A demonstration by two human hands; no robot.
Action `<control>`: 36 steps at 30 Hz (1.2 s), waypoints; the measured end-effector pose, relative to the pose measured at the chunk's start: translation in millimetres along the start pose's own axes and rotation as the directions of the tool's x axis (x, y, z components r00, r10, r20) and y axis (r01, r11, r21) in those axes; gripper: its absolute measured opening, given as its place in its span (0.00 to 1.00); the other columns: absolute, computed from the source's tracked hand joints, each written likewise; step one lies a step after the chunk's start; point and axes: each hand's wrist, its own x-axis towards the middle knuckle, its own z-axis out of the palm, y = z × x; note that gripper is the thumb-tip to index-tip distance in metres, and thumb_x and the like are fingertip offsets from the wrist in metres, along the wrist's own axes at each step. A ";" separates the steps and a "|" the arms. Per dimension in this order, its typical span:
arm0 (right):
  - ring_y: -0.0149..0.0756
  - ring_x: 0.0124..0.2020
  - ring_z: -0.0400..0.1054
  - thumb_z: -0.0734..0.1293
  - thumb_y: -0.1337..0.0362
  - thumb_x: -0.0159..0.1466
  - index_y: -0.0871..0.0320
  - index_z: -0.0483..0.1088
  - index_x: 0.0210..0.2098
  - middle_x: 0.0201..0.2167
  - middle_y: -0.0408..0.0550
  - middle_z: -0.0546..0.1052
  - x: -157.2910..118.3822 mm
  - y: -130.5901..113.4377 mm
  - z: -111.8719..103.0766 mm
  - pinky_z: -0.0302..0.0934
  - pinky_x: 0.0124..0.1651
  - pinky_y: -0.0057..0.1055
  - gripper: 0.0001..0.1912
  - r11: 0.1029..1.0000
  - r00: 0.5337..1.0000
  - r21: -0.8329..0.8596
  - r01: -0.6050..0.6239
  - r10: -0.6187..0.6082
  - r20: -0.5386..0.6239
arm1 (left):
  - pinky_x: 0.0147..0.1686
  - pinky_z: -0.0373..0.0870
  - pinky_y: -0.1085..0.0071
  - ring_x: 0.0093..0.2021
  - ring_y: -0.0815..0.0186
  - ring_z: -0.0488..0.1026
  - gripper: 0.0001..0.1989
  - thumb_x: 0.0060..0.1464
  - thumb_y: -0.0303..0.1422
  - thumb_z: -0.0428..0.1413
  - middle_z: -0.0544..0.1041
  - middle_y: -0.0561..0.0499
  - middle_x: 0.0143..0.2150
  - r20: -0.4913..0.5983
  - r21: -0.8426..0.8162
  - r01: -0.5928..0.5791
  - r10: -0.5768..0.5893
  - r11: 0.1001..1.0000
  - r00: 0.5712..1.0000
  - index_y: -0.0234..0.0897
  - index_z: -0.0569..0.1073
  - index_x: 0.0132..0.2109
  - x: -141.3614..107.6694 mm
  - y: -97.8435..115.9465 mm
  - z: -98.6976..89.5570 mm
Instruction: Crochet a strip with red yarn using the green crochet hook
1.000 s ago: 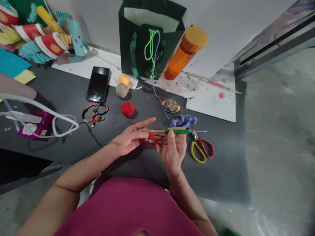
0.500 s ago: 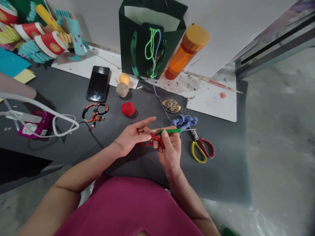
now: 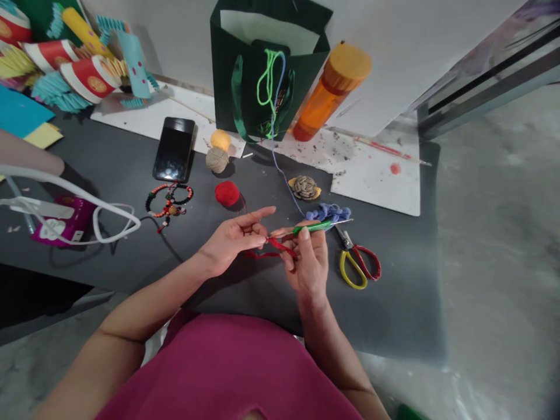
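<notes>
My left hand [image 3: 230, 242] pinches one end of a narrow red crocheted strip [image 3: 280, 245] between thumb and fingers, its index finger stretched out. My right hand [image 3: 310, 262] is closed around a green-handled crochet hook [image 3: 312, 227], whose metal tip points right, and it also holds the strip's other end. Red yarn hangs below the strip between both hands. Beyond my left hand lies a red yarn ball [image 3: 227, 193], its strand running toward the fingers. Blue crocheted work [image 3: 328, 214] sits just behind my right hand, partly hidden. Scissors [image 3: 359, 265] with yellow and red handles lie to the right.
At the back stand a dark green paper bag [image 3: 225, 76] and an orange bottle [image 3: 321, 99]. A phone [image 3: 174, 149], beaded bracelets [image 3: 168, 201], yellow and beige balls [image 3: 217, 159], and a crocheted flower [image 3: 305, 188] lie beyond my hands. White cables [image 3: 109, 207] loop at left.
My right hand has moved slightly right with the hook, which now tilts up toward its tip. More of the red strip shows between my hands. My left hand has barely moved.
</notes>
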 end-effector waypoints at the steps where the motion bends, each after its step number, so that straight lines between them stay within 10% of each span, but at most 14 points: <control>1: 0.21 0.11 0.56 0.72 0.44 0.63 0.50 0.65 0.36 0.24 0.36 0.79 0.1 -0.2 0.0 0.46 0.11 0.18 0.20 1.000 1.000 -0.012 0.010 -0.010 -0.006 | 0.35 0.64 0.72 0.32 0.72 0.67 0.28 0.47 0.30 0.70 0.74 0.56 0.30 0.003 0.003 -0.001 0.001 1.000 1.000 0.41 0.81 0.57 -0.1 0.3 0.1; 22: 0.25 0.16 0.65 0.65 0.59 0.73 0.49 0.66 0.41 0.36 0.42 0.85 -10.4 -0.7 -8.0 0.61 0.18 0.25 0.04 0.858 0.898 -0.264 0.440 -0.421 0.129 | 0.41 0.69 0.69 0.35 0.70 0.70 0.27 0.51 0.30 0.68 0.76 0.53 0.34 -0.080 0.321 -0.196 0.232 0.927 0.969 0.37 0.79 0.59 -4.0 -0.2 4.4; 30: 0.32 0.27 0.76 0.65 0.70 0.71 0.51 0.71 0.49 0.42 0.48 0.85 -5.6 15.5 -19.5 0.70 0.25 0.29 0.10 0.582 0.680 -0.355 0.732 -0.650 0.339 | 0.50 0.70 0.68 0.38 0.67 0.74 0.25 0.53 0.29 0.66 0.80 0.52 0.34 -0.078 0.588 -0.341 0.472 0.733 0.878 0.41 0.80 0.59 -6.6 -3.8 2.4; 36: 0.36 0.34 0.82 0.68 0.71 0.70 0.52 0.72 0.50 0.42 0.50 0.86 -5.5 14.8 -16.6 0.77 0.33 0.32 0.11 0.406 0.596 -0.468 0.785 -0.702 0.391 | 0.40 0.72 0.71 0.34 0.70 0.72 0.30 0.51 0.31 0.69 0.79 0.53 0.32 -0.072 0.282 -0.262 0.293 0.923 0.954 0.39 0.77 0.62 -4.3 -6.5 3.7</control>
